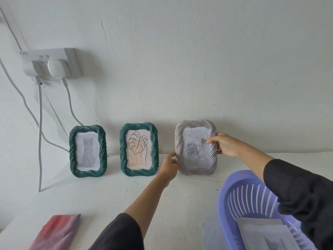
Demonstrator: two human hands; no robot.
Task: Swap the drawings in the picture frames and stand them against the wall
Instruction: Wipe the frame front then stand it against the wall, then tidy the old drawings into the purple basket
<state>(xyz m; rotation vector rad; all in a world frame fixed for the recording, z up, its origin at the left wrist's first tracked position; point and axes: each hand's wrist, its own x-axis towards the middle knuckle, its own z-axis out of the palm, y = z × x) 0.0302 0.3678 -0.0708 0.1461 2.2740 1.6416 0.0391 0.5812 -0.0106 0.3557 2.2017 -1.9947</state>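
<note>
Three frames in a row at the foot of the wall (180,69), all upright on the white table (108,195).

- Left: green frame (88,173), holds the cat drawing (88,150). Nobody touching it.
- Middle: second green frame (139,172), holds the line drawing of a leaf (137,148). Also untouched, well apart from the first.
- Right: grey frame (197,171), holds the rose drawing (195,152), with lettering along the top. Both hands are on this one.

Left hand (169,166): fingers curled round the grey frame's lower left edge, gripping it. Right hand (225,146): pinching the upper right edge, thumb on the front near the small rose, other fingers wrapped behind. The frame's base is down at table level, its top close to the wall. Can't tell whether it leans on the wall or the hands carry it.

Purple slotted basket (234,186) at near right, partly covered by the dark right sleeve (297,195). Inside it: white paper sheets (261,230), one with a faint grey print too blurred to read. Another pale sheet (209,235) shows just beside the basket's left wall; can't tell if it runs underneath.

Red-pink item (57,231) on the near left of the table, blurred. Double socket (52,64) on the wall upper left, two plugs in, white cables (40,132) hanging to the table.
</note>
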